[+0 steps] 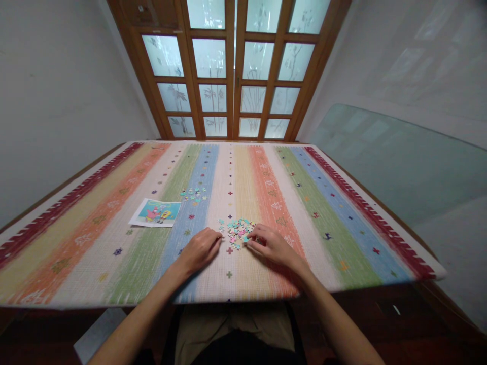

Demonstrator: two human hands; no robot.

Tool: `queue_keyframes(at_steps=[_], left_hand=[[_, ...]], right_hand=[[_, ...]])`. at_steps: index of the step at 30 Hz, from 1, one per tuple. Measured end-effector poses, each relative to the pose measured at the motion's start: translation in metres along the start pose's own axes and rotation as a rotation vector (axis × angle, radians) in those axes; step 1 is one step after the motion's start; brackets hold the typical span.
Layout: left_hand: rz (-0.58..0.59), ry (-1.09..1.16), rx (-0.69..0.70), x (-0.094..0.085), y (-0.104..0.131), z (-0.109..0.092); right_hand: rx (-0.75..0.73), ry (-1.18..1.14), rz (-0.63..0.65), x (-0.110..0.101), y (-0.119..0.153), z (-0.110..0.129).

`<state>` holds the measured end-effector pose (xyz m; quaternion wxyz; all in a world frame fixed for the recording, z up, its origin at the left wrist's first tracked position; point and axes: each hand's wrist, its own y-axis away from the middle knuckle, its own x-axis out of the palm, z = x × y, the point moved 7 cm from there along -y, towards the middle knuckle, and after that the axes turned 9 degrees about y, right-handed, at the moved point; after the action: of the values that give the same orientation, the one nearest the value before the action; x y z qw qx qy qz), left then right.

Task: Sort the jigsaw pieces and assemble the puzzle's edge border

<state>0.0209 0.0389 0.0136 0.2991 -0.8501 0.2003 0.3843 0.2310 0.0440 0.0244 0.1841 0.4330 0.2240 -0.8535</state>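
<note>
A loose heap of jigsaw puzzle pieces (238, 229), mostly teal, pink and yellow, lies on the striped cloth in front of me. My right hand (268, 243) reaches in from the heap's right side, thumb and fingers bent round a teal jigsaw piece (245, 239) at its edge. Left of the heap, my left hand (203, 247) rests on the cloth with its fingers curled together. Something small and pale shows at its fingertips, too small to name. Farther back and to the left, a second, spread-out group of teal pieces (196, 193) lies on the blue stripe.
A printed cartoon picture sheet (155, 213) lies flat at left, near the second group. The striped tablecloth (304, 228) covers the table up to its front edge, close to my lap. Wooden glazed doors (232, 76) stand behind, and a glass panel (399, 157) leans at right.
</note>
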Motion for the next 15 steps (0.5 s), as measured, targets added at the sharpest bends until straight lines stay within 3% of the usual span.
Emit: queue_keyframes(at_steps=[4, 9, 15], left_hand=[[-0.081, -0.140, -0.022, -0.025, -0.001, 0.024], [-0.178, -0.266, -0.165, -0.065, -0.008, 0.067], [-0.081, -0.378, -0.296, -0.079, -0.026, 0.106]], right_hand=[[0.013, -0.009, -0.002, -0.001, 0.004, -0.005], [0.010, -0.022, -0.011, -0.002, 0.007, -0.009], [0.020, -0.028, -0.010, -0.003, 0.008, -0.007]])
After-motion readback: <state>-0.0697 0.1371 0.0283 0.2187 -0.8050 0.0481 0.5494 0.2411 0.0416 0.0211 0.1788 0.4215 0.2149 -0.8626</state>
